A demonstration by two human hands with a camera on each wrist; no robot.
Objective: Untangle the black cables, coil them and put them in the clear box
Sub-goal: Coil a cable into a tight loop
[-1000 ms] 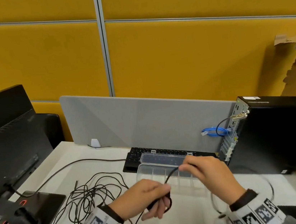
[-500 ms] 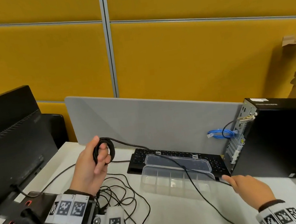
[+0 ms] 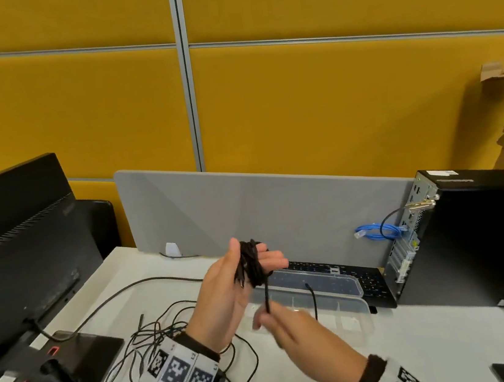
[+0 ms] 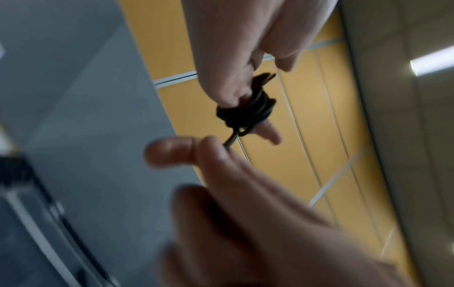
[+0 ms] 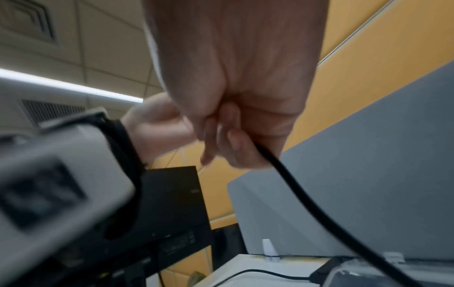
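My left hand point(image 3: 242, 272) is raised above the desk and holds a black cable coil point(image 3: 251, 264) wound round its fingers, thumb up beside it. The coil point(image 4: 245, 111) shows the same way in the left wrist view. Just below, my right hand point(image 3: 277, 323) pinches the coil's short tail point(image 3: 267, 299) between thumb and fingertips point(image 5: 230, 139). A loose black cable tangle point(image 3: 164, 335) lies on the desk at lower left. The clear box point(image 3: 353, 312) stands open behind my hands, its lid back against the keyboard; what it holds is hidden.
A monitor point(image 3: 17, 241) on a black stand fills the left. A black computer tower point(image 3: 488, 240) with a blue cable point(image 3: 374, 232) stands at right. Behind the box lie a keyboard point(image 3: 368, 284) and a grey divider point(image 3: 279, 213).
The left hand has moved right to the middle with a thicker coil. The right hand rose from the desk to just under it, and the long slack over the box is gone.
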